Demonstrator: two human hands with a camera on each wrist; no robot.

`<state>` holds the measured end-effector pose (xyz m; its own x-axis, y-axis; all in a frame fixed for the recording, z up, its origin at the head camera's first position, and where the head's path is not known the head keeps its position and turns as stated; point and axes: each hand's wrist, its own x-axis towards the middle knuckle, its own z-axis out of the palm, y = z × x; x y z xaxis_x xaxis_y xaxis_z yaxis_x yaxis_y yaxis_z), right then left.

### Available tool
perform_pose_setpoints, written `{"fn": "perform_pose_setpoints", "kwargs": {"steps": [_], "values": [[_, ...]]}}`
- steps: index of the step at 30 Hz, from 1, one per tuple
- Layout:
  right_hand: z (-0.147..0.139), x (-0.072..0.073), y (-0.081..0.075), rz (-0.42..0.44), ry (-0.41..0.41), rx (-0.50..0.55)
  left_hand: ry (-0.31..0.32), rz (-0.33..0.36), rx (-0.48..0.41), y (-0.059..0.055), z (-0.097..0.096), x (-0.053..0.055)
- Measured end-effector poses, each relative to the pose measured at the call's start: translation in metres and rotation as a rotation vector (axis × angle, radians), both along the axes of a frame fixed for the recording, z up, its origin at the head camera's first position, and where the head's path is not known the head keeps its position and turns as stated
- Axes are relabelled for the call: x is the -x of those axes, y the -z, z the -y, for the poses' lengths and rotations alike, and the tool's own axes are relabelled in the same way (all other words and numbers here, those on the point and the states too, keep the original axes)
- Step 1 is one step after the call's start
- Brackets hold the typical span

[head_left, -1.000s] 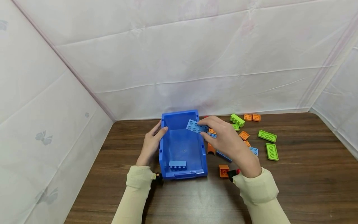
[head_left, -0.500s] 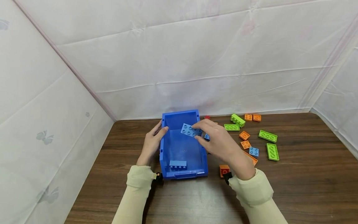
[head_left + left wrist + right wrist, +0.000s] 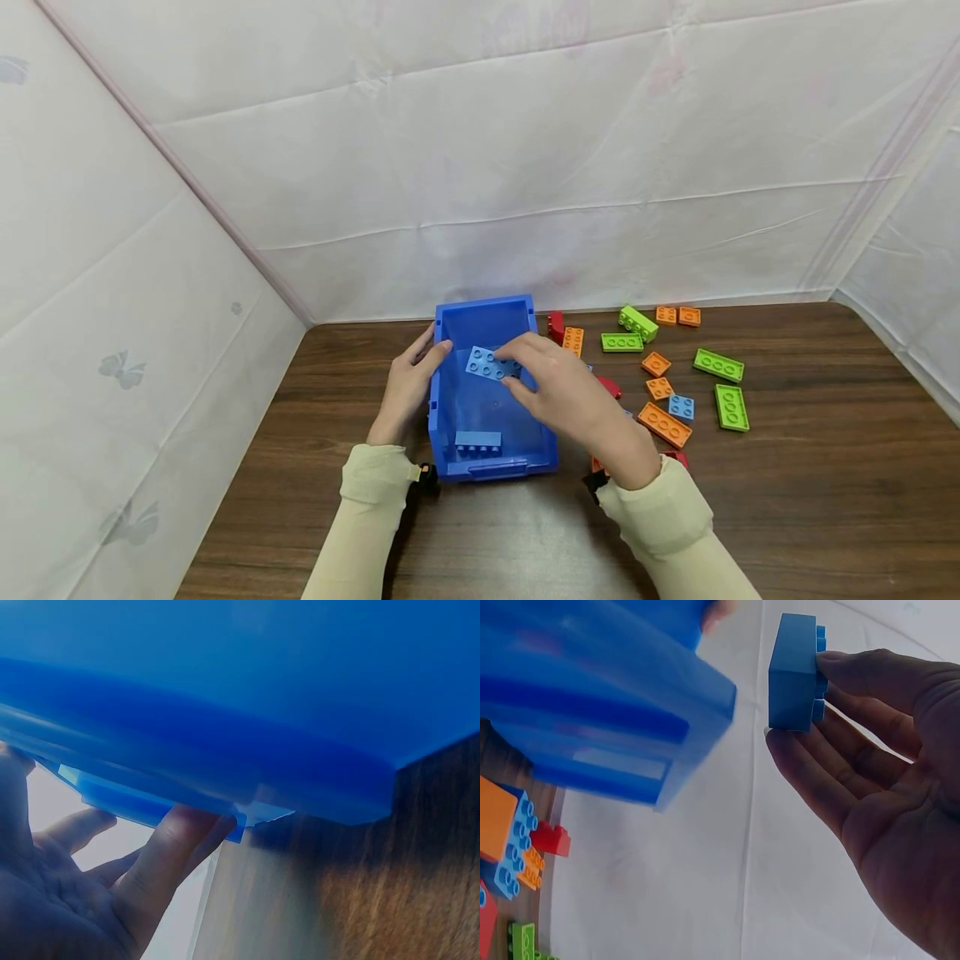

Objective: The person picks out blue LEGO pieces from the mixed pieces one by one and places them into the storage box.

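A blue plastic bin (image 3: 487,308) stands on the wooden table in the head view. My left hand (image 3: 405,387) holds its left wall, thumb over the rim and fingers outside. The left wrist view has the bin wall (image 3: 195,742) close up, with fingers of the left hand (image 3: 97,885) against it. Between thumb and fingers, my right hand (image 3: 566,392) pinches a light blue building brick (image 3: 482,363), studs up, over the bin. The right wrist view shows that brick (image 3: 791,682) from the side. Another blue brick (image 3: 477,439) lies on its side at the bin's near end.
Loose bricks lie right of the bin: green (image 3: 717,365), orange (image 3: 664,425), a small blue one (image 3: 681,407) and red (image 3: 556,326). Some are partly hidden by my right arm. A white sheet wall (image 3: 480,208) rises behind the table.
My right hand has carried the blue brick left and slightly nearer, from the bin's right edge to over its middle. The left hand and the bin have stayed put.
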<state>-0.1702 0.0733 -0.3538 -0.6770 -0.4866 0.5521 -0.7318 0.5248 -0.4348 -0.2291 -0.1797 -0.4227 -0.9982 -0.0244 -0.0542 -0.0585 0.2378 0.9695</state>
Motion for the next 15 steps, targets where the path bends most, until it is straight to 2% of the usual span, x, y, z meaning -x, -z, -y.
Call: {"fn": "perform_pose_setpoints", "kwargs": {"steps": [15], "values": [[0.021,-0.008,0.005,0.092,0.037,-0.071,-0.014,0.011,0.028,0.001,0.000,0.003]]}}
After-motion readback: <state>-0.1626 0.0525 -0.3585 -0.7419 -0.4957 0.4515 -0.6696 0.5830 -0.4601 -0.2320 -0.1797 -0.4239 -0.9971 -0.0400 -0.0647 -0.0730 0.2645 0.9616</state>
